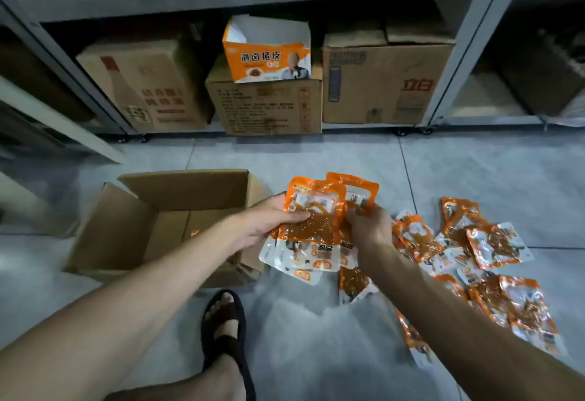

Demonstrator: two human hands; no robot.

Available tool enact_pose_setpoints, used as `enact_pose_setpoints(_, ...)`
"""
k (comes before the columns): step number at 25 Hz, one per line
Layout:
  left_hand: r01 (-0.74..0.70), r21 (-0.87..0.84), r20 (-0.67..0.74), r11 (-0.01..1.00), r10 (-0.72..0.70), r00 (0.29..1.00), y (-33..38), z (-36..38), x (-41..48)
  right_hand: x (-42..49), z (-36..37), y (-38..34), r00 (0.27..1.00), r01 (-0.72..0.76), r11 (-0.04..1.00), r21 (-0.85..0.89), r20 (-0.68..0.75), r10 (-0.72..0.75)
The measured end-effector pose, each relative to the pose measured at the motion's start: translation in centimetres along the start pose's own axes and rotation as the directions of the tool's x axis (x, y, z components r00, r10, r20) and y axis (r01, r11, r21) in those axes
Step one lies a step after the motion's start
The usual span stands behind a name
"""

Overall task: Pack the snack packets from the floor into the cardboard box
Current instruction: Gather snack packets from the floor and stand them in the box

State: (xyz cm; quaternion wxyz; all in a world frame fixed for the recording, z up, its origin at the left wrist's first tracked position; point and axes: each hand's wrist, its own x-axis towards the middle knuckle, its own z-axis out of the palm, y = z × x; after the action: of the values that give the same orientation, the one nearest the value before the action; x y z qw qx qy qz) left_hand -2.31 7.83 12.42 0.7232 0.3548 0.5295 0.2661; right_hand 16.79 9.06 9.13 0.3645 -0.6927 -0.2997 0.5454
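Observation:
An open cardboard box stands on the floor at the left, flaps up; a bit of orange shows inside it. My left hand grips a stack of orange-and-white snack packets just right of the box, above the floor. My right hand holds the right side of the same stack, thumb on a packet behind it. Several more snack packets lie scattered on the floor to the right, and one packet lies under the held stack.
My sandalled foot rests on the grey tiled floor below the box. Metal shelving on castors runs along the back, holding brown cartons and an orange-and-white display carton.

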Motion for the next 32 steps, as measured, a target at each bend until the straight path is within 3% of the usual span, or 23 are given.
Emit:
enact_pose_setpoints(5, 0.007, -0.084, -0.18, 0.996, -0.022, 0.983, 1.7, -1.0, -3.0, -2.8, 6.1, -2.7, 0.994, -0.01, 0.985, 0.172, -0.103, 0.028)
enact_pose_setpoints(9, 0.046, -0.141, -0.255, 0.989, -0.081, 0.964, 2.5, -3.9, -5.1, -4.0, 10.6, -4.0, 0.997, -0.065, 0.955, 0.288, -0.021, 0.074)
enact_pose_setpoints(13, -0.063, -0.142, -0.384, 0.988, 0.004, 0.923, 2.4, -8.3, -6.5, -4.7, 14.9, -4.1, 0.992, -0.116, 0.95, 0.29, 0.09, 0.093)
enact_pose_setpoints(17, -0.161, -0.203, -0.504, 0.966, 0.038, 0.863, 0.6, -15.5, -7.2, -2.3, 18.1, -3.2, 0.992, -0.04, 0.984, 0.175, 0.129, 0.017)
enact_pose_setpoints(20, -0.253, -0.329, -0.559, 0.91, 0.029, 0.829, -2.5, -20.9, -7.6, 0.3, 21.5, -4.2, 0.948, 0.175, 0.985, -0.009, 0.271, -0.166)
enact_pose_setpoints(21, -0.263, -0.384, -0.559, 0.885, 0.004, 0.829, -3.8, -22.6, -7.6, 1.2, 23.0, -4.8, 0.886, 0.329, 0.94, -0.095, 0.377, -0.272)
enact_pose_setpoints(22, -0.269, -0.43, -0.56, 0.862, -0.021, 0.828, -5.1, -24.3, -7.5, 1.8, 24.7, -5.7, 0.773, 0.515, 0.84, -0.171, 0.516, -0.369)
enact_pose_setpoints(23, -0.269, -0.453, -0.564, 0.85, -0.04, 0.825, -6.4, -25.7, -7.3, 2.4, 26.5, -6.4, 0.619, 0.71, 0.661, -0.244, 0.665, -0.419)
enact_pose_setpoints(25, -0.237, -0.423, -0.609, 0.875, -0.081, 0.789, -9.1, -28.5, -6.5, 2.7, 30.1, -6.5, 0.305, 0.947, 0.189, -0.259, 0.91, -0.282)
enact_pose_setpoints(26, -0.211, -0.399, -0.634, 0.892, -0.102, 0.767, -10.3, -29.5, -5.9, 3.0, 31.7, -5.8, 0.219, 0.976, 0.028, -0.218, 0.966, -0.139)
enact_pose_setpoints(27, -0.182, -0.376, -0.658, 0.908, -0.123, 0.743, -11.3, -30.5, -5.4, 3.0, 33.0, -5.1, 0.177, 0.982, -0.068, -0.177, 0.984, -0.003)
enact_pose_setpoints(30, -0.105, -0.313, -0.71, 0.944, -0.159, 0.686, -13.5, -32.5, -3.5, 3.8, 35.6, -1.6, 0.164, 0.973, -0.207, -0.1, 0.932, 0.322)
enact_pose_setpoints(32, -0.028, -0.267, -0.685, 0.963, -0.169, 0.709, -14.4, -33.2, -2.0, 4.9, 36.1, 1.5, 0.169, 0.938, -0.346, -0.006, 0.88, 0.443)
